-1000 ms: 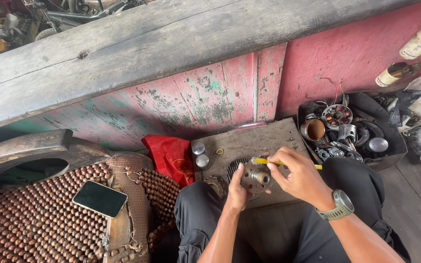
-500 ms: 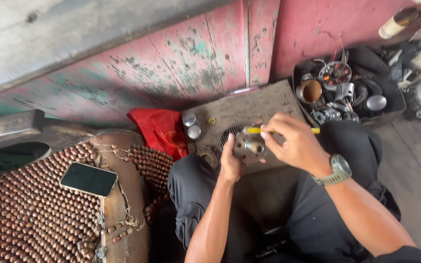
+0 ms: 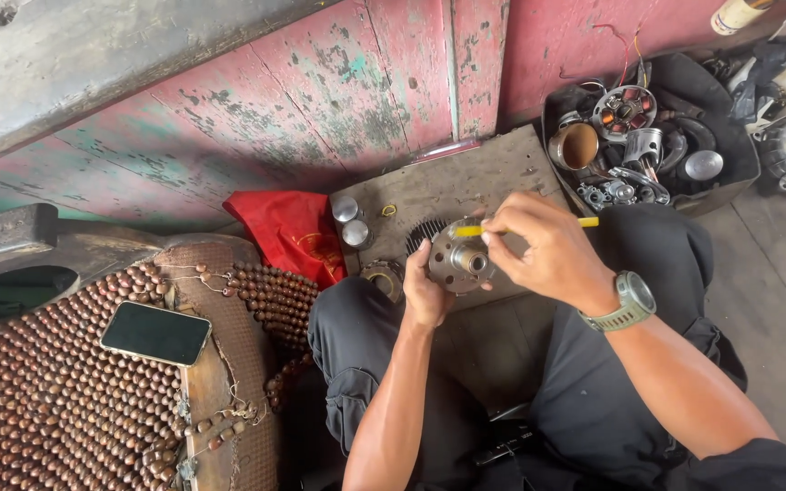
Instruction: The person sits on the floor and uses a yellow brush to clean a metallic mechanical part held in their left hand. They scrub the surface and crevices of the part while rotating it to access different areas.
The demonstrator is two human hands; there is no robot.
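A seated person's left hand (image 3: 425,293) cups a round metal hub (image 3: 458,259) from below, its grip closed around the part's lower edge, above a worn grey board (image 3: 438,195) on the floor between the knees. The right hand (image 3: 543,250), a watch (image 3: 629,305) on its wrist, pinches a yellow brush (image 3: 520,225) in a closed grip, the bristle end resting on the hub's upper rim and the handle sticking out to the right. Just behind the hub, a dark gear (image 3: 422,232) lies on the board, with two small silver caps (image 3: 350,223) near its left edge and a brass ring (image 3: 382,275) beside the left knee. A red cloth (image 3: 293,235) lies crumpled against the peeling red wall (image 3: 338,91). To the upper right, a black tray (image 3: 711,118) holds engine parts, among them a stator (image 3: 623,111) with copper coils. A phone (image 3: 156,334) rests face up on a beaded seat cover (image 3: 47,400) at left.
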